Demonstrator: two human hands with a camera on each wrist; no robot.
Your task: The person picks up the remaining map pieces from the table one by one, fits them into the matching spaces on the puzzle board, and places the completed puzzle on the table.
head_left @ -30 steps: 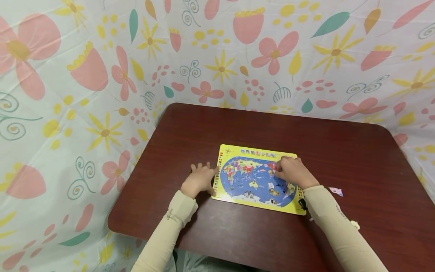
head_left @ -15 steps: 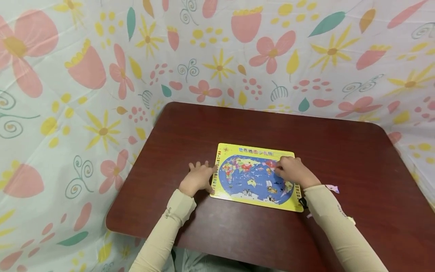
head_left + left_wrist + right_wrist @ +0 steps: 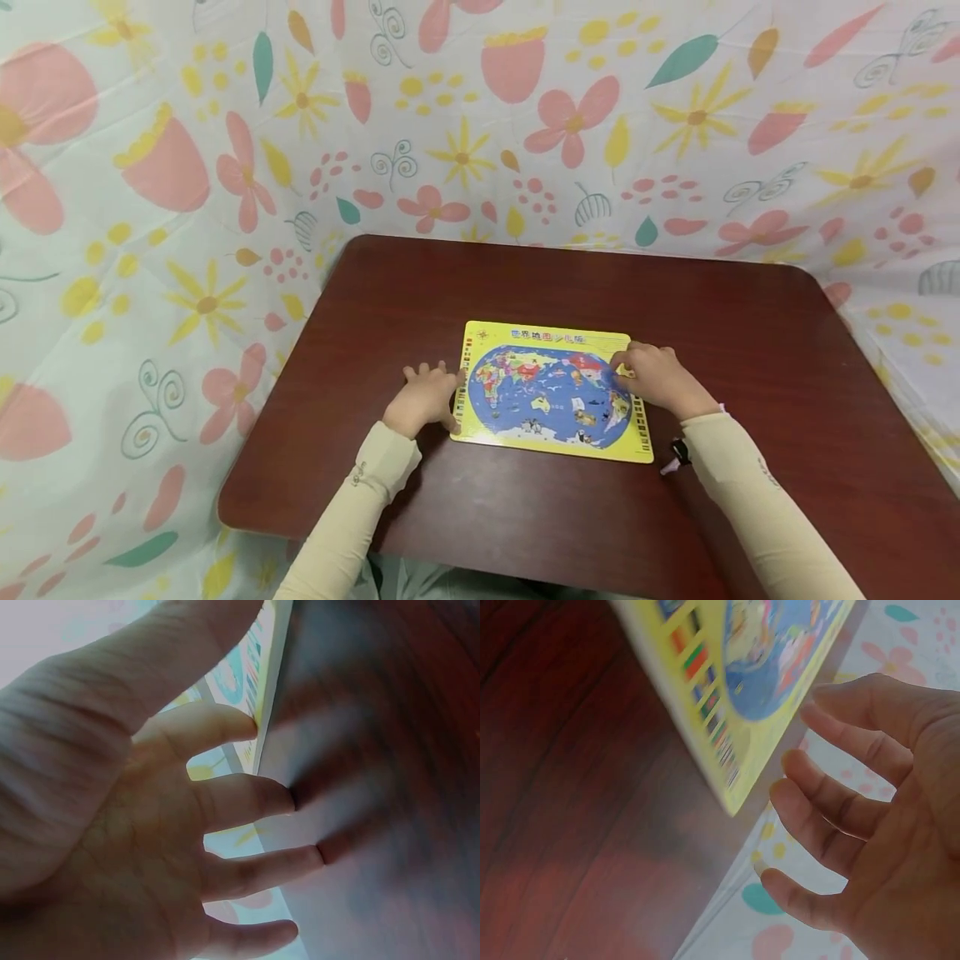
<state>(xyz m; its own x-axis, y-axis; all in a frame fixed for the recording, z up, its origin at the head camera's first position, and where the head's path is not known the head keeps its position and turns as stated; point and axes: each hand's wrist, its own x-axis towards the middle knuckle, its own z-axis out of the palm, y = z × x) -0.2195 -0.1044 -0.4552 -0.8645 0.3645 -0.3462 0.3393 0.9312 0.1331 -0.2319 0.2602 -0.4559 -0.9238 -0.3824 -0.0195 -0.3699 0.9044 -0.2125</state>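
Map (image 3: 551, 396) flat between both hands. Red-brown table (image 3: 570, 283) under them; flowered cloth (image 3: 465, 83) beyond and left. Left hand (image 3: 423, 400) unclenched, fingers spread, forefinger at map's near edge. Right hand (image 3: 663, 379) bent-fingered at opposite edge; cannot tell whether pinching anything.

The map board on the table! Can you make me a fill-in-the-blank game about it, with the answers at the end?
1. The border of the map board is coloured ____.
2. The sea on the map is coloured ____.
3. Across the board from the person's left hand is the person's ____ hand.

Missing words: yellow; blue; right.
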